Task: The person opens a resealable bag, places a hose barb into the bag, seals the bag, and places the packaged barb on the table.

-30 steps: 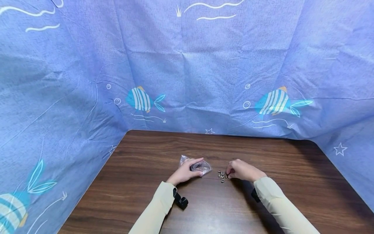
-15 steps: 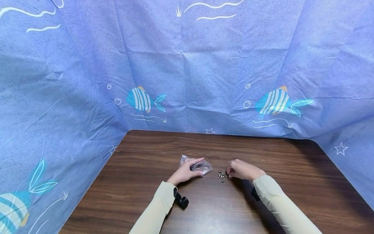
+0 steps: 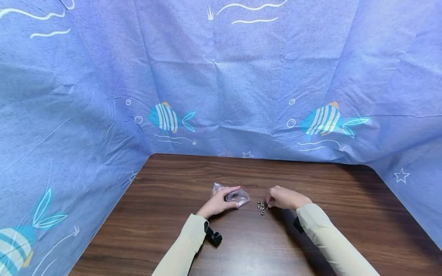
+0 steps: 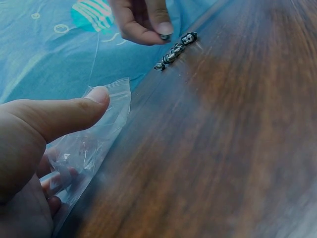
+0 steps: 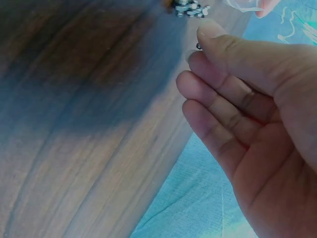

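My left hand (image 3: 218, 201) is curled round a clear plastic bag (image 3: 240, 197), thumb and forefinger spread apart at its near end. In the left wrist view the thumb lies along the bag (image 4: 106, 126) and the other fingers show through the film. My right hand (image 3: 284, 197) pinches a small shiny metal piece (image 4: 165, 37) between thumb and forefinger, close beside a small pile of similar metal pieces (image 3: 261, 207). In the right wrist view the fingertips mostly cover the held piece (image 5: 199, 46), and its exact kind cannot be made out.
The brown wood-grain table (image 3: 241, 245) carries the bag and the pile, which sits between the two hands. A blue curtain (image 3: 221, 76) with fish prints hangs behind the table and at its sides. Black camera mounts are strapped on both wrists.
The right hand has shifted slightly to the left, nearer the pile, with a metal piece at its fingertips. The left hand and the bag stay in place.
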`<state>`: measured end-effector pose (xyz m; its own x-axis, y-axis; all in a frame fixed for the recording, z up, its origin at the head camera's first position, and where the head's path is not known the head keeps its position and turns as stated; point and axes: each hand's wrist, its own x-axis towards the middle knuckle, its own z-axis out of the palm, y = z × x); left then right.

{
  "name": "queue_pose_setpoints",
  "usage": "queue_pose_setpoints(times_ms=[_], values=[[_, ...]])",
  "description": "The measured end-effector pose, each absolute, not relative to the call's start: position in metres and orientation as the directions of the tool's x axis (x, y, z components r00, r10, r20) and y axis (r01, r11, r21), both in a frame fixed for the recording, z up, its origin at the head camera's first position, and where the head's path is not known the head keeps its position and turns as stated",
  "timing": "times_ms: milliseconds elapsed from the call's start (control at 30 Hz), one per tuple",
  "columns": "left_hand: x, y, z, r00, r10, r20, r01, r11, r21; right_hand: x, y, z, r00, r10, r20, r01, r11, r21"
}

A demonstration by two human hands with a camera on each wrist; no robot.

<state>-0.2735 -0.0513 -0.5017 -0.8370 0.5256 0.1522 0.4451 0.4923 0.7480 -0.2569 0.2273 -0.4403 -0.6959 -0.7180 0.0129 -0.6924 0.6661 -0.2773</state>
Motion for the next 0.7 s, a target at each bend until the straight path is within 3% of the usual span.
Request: queue_pose_setpoints(times_ms=[700], values=[[-0.274,-0.052,-0.505,-0.831,0.528,0.175,0.454,0.461,0.763,-0.268,0.197,-0.424,-0.653,-0.735,0.183,-0.756,0.619,-0.214]])
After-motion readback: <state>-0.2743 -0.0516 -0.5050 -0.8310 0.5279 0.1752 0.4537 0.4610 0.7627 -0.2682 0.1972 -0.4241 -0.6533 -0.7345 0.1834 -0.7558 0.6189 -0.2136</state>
